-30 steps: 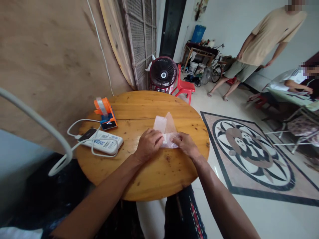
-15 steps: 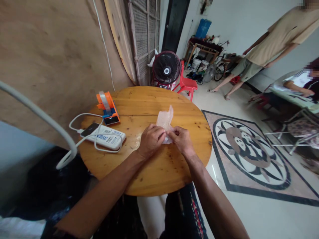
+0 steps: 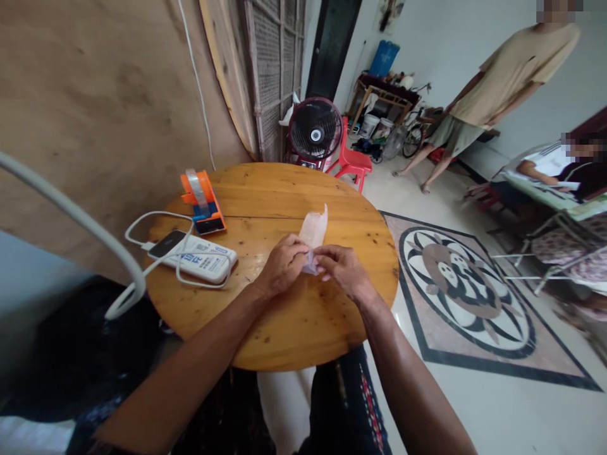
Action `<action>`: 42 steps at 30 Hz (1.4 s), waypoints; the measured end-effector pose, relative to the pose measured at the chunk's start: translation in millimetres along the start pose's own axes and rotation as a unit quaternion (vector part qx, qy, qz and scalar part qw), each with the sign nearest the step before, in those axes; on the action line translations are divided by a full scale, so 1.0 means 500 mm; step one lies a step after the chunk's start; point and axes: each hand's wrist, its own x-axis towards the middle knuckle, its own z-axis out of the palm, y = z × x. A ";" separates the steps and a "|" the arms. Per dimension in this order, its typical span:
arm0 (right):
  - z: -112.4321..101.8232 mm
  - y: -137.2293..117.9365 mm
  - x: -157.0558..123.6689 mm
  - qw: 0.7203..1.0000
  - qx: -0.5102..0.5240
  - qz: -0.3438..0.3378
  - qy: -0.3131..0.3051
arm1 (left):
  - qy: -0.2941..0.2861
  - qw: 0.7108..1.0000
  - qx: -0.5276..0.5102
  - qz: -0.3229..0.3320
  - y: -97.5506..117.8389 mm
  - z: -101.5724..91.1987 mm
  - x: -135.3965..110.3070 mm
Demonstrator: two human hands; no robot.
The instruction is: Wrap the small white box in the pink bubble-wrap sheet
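Note:
Over the middle of the round wooden table (image 3: 284, 328), a strip of thin, translucent pinkish wrap (image 3: 313, 229) stretches away from my hands, its far end ragged. It looks like bubble wrap, though the detail is soft. My left hand (image 3: 285, 262) is closed on the near left part of it. With fingertips pinched, my right hand (image 3: 339, 262) grips the near right side. Between the two hands the wrap is bunched and looks pale purple. Whether anything lies inside it I cannot tell.
On the table's left are an orange and blue tape dispenser (image 3: 203, 201) and a white power bank (image 3: 196, 256) with a looped white cable. Beyond the table stand a fan (image 3: 315, 134) and a red plastic chair (image 3: 353, 158). One person (image 3: 516, 76) stands at right; another sits nearby.
My right hand has shifted its pinch slightly, with its fingers a little more extended. The wrap's far part lies flatter. The whole view has shifted slightly.

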 end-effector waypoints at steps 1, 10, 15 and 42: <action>0.002 0.004 0.001 1.000 -0.004 -0.004 -0.002 | 0.005 1.000 0.001 -0.002 -0.002 0.000 0.001; 0.032 0.002 -0.001 0.961 -0.246 -0.087 0.089 | 0.023 0.998 0.001 -0.057 -0.011 0.003 0.002; 0.039 -0.020 -0.013 0.921 -0.372 -0.071 0.091 | 0.037 0.996 -0.031 -0.069 -0.005 0.001 0.002; -0.105 0.044 0.130 0.962 -0.143 -0.176 0.154 | 0.055 0.997 0.036 -0.042 -0.005 0.021 0.005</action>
